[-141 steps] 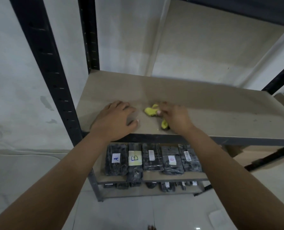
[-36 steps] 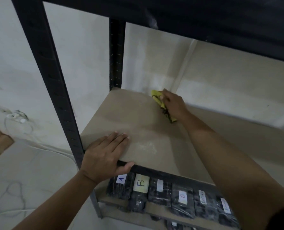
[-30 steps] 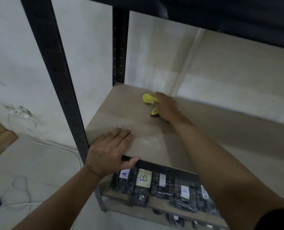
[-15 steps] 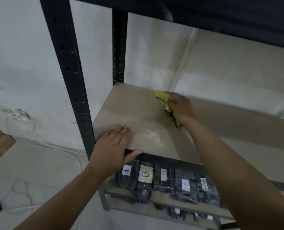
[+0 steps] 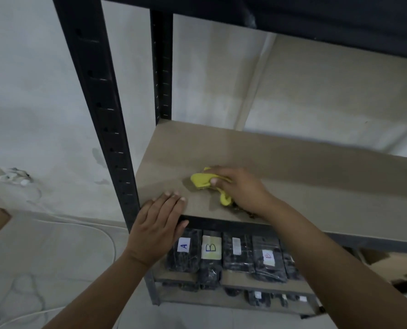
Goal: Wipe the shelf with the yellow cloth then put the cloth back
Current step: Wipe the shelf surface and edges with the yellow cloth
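A beige shelf board (image 5: pixel 304 176) sits in a black metal rack. My right hand (image 5: pixel 239 189) presses a crumpled yellow cloth (image 5: pixel 201 181) onto the board near its front left part; yellow ends stick out left of and below my fingers. My left hand (image 5: pixel 158 225) lies flat on the board's front left corner, fingers spread, thumb hooked over the dark front edge, holding nothing.
A black upright post (image 5: pixel 98 103) stands just left of my left hand, a second post (image 5: pixel 162 67) at the back corner. Dark wrapped packs with labels A (image 5: pixel 183 246) and B (image 5: pixel 210 248) fill the shelf below. White cables (image 5: pixel 17 180) lie by the wall.
My right hand has slid the cloth from the back of the board toward the front and left, closer to my left hand. My left hand stays on the front corner.
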Demonstrator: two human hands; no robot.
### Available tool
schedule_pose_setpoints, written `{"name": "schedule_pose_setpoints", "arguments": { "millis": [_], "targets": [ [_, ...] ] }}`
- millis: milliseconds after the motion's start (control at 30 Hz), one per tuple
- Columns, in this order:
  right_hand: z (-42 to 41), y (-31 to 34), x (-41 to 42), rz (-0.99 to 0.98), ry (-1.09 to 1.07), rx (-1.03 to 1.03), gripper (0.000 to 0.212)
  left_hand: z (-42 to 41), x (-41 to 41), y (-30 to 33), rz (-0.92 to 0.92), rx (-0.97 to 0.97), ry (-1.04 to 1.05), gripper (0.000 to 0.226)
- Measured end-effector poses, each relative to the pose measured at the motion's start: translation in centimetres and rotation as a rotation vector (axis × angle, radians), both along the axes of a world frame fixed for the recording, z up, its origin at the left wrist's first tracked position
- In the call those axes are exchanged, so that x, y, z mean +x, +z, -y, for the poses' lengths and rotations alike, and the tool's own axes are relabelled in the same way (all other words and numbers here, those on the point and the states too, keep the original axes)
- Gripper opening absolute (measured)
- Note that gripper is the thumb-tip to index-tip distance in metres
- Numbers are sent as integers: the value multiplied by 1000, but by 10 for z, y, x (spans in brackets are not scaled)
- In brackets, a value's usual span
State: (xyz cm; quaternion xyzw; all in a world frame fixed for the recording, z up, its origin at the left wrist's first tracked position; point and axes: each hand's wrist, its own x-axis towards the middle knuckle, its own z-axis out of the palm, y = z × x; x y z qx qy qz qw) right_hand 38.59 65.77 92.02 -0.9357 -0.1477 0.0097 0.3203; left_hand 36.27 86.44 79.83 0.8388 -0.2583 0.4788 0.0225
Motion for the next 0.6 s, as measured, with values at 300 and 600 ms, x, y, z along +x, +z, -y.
{"name": "schedule_pose_setpoints", "arguments": {
  "millis": [300, 600],
  "targets": [
    [21, 16, 117, 107, -263, -65, 30, 2, 13, -1, 41, 12, 18, 42],
    [-21, -13, 81, 129, -10, -265, 42, 1, 13, -3, 67, 4, 12, 40]
  ]
}}
